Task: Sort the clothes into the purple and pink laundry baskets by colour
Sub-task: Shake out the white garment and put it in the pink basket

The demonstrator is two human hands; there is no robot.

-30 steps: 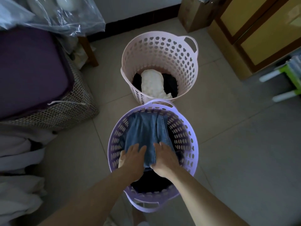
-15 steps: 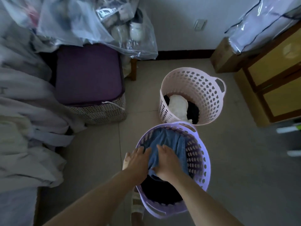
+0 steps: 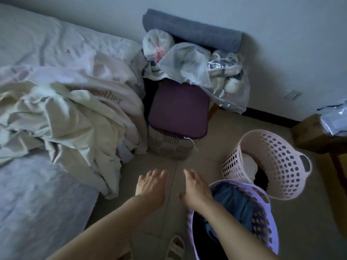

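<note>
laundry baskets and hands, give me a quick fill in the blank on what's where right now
1. The blue jeans lie in the ____ basket.
2. The white garment lies in the ____ basket.
3. The left hand and the right hand hold ____.
4. The pile of pale clothes lies on the ____, to the left of the baskets.

Missing words: purple; pink; nothing; bed

Home bedroom: bed [image 3: 33, 194], laundry baskets [image 3: 277, 166]

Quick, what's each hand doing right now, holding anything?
Left hand: open, fingers spread, holding nothing.
Right hand: open, holding nothing, beside the purple laundry basket.
</note>
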